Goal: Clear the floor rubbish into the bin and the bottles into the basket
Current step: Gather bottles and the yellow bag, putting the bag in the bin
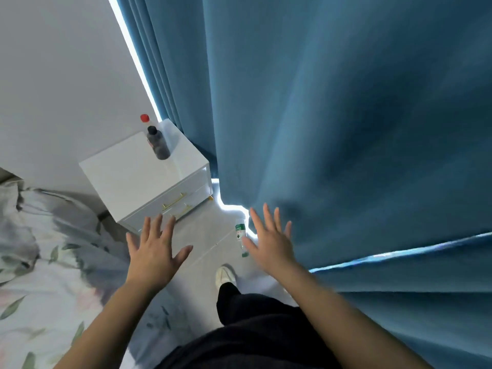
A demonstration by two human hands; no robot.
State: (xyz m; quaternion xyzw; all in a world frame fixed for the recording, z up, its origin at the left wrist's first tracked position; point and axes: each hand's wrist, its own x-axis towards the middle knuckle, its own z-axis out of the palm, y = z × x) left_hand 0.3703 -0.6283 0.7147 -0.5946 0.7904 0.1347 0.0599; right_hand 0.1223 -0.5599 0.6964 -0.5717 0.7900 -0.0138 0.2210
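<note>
Floral bedding [40, 262] is lying far left. Dark bottle [158, 142] is standing upright on white nightstand [138, 182], off the floor. Left hand [154, 251] is hovering with fingers spread, gripping nothing. Green-labelled bottle [241, 235] is lying on the floor at the curtain [346, 129] hem. Right hand [269, 243] just beside it is splayed and empty, probably lining up the pickup. Bin and basket aren't showing.

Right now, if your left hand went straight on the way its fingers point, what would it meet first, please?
Probably the drawer front of the white nightstand; the open left hand points at it, though depth is hard to judge from above.
</note>
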